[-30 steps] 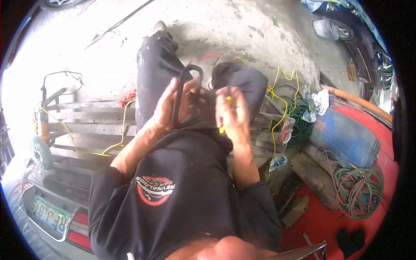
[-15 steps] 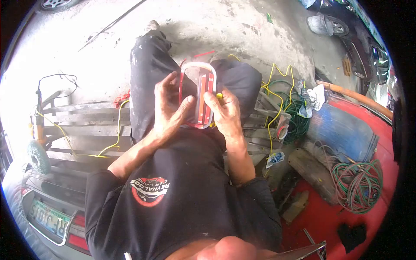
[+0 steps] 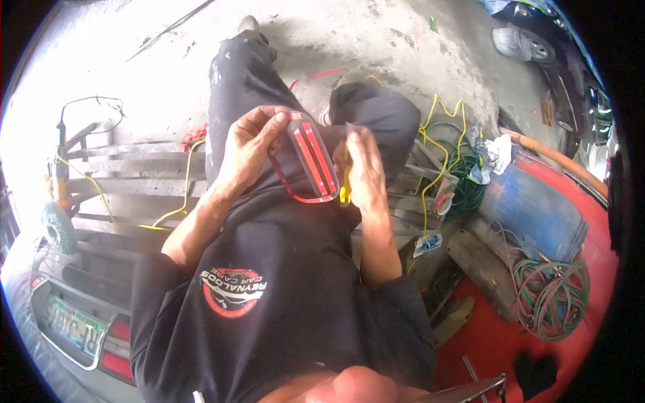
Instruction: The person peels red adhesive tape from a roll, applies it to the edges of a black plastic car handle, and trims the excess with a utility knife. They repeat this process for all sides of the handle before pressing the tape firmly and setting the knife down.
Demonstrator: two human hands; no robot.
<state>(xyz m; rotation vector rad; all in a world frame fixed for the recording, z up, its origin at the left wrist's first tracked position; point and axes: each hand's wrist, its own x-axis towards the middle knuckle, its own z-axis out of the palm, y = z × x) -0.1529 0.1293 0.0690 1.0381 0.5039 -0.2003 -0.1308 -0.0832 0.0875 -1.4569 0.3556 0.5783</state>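
My left hand [image 3: 247, 149] grips a clear, rounded-rectangle lens with a red rim and red strips [image 3: 310, 161], held tilted in front of my black shirt [image 3: 269, 282]. Against the lens's right edge, my right hand [image 3: 365, 169] holds a small yellow-handled tool [image 3: 345, 189]. Both hands hover above my lap, over my dark trousers [image 3: 242, 80].
A metal frame with yellow wire [image 3: 127, 181] lies at the left, a car's rear with a licence plate [image 3: 67, 322] at lower left. Yellow and green cables [image 3: 450, 161], a blue sheet [image 3: 531, 208], coiled hoses [image 3: 551, 295] and a red surface [image 3: 510, 342] are at the right.
The lens has turned from facing me to a tilted, slanted position and shifted slightly down. My right hand moved off its front to its right edge. A second ago the lens showed its dark side.
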